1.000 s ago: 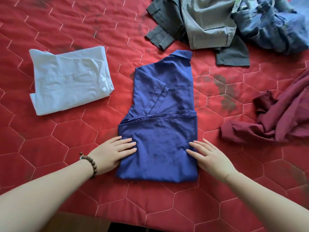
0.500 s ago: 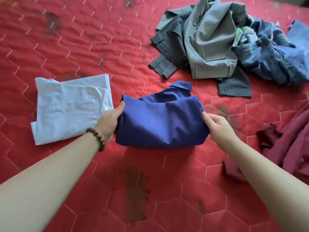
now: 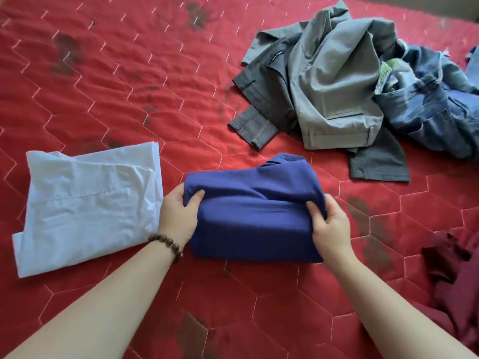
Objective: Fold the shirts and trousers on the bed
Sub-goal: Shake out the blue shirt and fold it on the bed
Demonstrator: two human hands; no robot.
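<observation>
The left hand (image 3: pixel 178 218) holds the left end of the folded blue shirt (image 3: pixel 255 216). Its thumb lies on top of the cloth and its fingers are tucked under, so the grip is closed on the shirt. The right hand (image 3: pixel 328 225) holds the right end the same way, thumb on top, closed on the shirt. A string of brown beads (image 3: pixel 166 244) goes round the left wrist.

The blue shirt is a thick, neat bundle. It sits on the bed (image 3: pixel 116 81) near the middle, toward the near edge. A bit of its collar pokes out at the far side.

Just beside the left hand lies a folded white shirt (image 3: pixel 85 203). It touches the hand and lies near the left edge of the bed.

Toward the far right corner is a messy heap. Grey trousers (image 3: pixel 326 86) lie on top, not folded. A small dark tag with tiny white writing is on them, too small to read. Blue jeans (image 3: pixel 430 110) lie crumpled against the grey trousers at the right edge. A dark red cloth (image 3: pixel 456 268) lies bunched at the near right edge.

The bed cover is red, with light stitching in six-sided shapes. It has dark smudges in many spots.
</observation>
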